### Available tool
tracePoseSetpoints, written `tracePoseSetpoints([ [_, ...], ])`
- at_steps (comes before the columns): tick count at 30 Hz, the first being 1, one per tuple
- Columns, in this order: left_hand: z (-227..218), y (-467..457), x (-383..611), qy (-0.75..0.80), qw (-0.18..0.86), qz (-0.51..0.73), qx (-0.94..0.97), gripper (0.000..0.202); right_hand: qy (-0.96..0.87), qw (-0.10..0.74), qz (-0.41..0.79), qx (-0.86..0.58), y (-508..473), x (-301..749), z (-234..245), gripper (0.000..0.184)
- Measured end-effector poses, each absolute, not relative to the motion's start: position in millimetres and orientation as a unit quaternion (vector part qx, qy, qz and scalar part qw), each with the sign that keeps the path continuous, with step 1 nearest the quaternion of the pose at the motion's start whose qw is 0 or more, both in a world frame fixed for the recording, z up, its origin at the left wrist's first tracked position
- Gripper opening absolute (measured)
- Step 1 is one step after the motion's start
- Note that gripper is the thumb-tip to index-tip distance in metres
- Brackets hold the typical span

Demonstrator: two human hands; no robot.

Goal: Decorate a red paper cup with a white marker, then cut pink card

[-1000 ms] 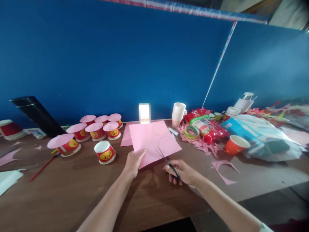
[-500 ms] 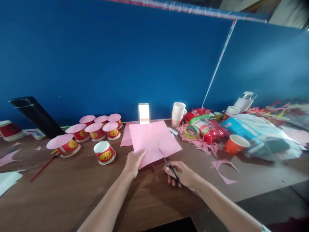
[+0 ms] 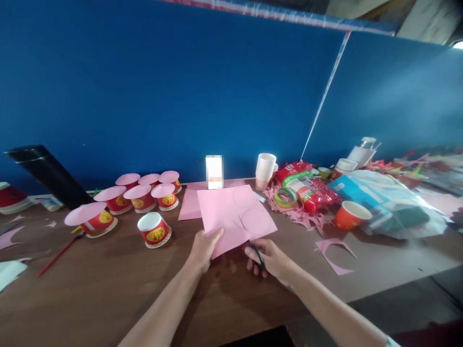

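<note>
A sheet of pink paper (image 3: 226,209) with two circles drawn on it is tilted up above the table. My left hand (image 3: 205,246) grips its lower left edge, thumb on top. In my right hand (image 3: 269,260) is a pair of scissors (image 3: 257,255), fingers closed round the dark handles. The blades reach the sheet's lower edge below the nearer circle; part of them is hidden behind the paper. More pink paper (image 3: 188,205) lies on the table behind the sheet. To the left stands a red and white paper cup (image 3: 155,230) with a gold emblem.
Several red cups topped with pink discs (image 3: 139,192) stand at left, near a black bottle (image 3: 48,173) and a red brush (image 3: 60,253). At right are stacked white cups (image 3: 265,171), a tape roll (image 3: 285,197), a red packet (image 3: 307,190), an orange cup (image 3: 351,215) and pink scraps (image 3: 334,258).
The pink sheet has shifted slightly right and down with my left hand. The scissors' blades, which lay over the sheet toward the circle, now show less, partly behind the paper's edge.
</note>
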State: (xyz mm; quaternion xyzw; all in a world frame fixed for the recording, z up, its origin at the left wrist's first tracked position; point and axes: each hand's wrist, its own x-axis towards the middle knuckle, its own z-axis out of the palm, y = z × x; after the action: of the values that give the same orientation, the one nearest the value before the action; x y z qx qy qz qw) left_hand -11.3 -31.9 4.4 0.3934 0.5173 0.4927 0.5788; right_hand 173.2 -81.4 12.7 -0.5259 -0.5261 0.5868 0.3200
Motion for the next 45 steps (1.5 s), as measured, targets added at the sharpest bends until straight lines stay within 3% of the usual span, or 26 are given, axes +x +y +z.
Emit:
tracePoseSetpoints([
  [21, 6.8, -30.5, -11.9, 0.507, 0.574, 0.510, 0.391, 0.034, -0.582, 0.322, 0.522, -0.534, -81.6, 177.5, 13.7, 0.036],
  [26, 8.0, -28.3, -15.1, 0.469, 0.645, 0.493, 0.349, 0.037, -0.571, 0.315, 0.536, -0.536, -82.7, 178.5, 15.1, 0.030],
  [35, 18.0, -19.3, -26.7, 0.460, 0.629, 0.504, 0.373, 0.039, -0.570, 0.258, 0.554, -0.550, -82.2, 186.1, 12.8, 0.034],
  [39, 7.3, -14.4, -28.6, 0.482, 0.584, 0.500, 0.420, 0.037, -0.557, 0.253, 0.581, -0.537, -85.0, 188.3, 13.7, 0.038],
  [45, -6.7, -15.9, -28.1, 0.550, 0.408, 0.467, 0.560, 0.035, -0.478, 0.255, 0.659, -0.522, -93.8, 192.2, 18.4, 0.043],
])
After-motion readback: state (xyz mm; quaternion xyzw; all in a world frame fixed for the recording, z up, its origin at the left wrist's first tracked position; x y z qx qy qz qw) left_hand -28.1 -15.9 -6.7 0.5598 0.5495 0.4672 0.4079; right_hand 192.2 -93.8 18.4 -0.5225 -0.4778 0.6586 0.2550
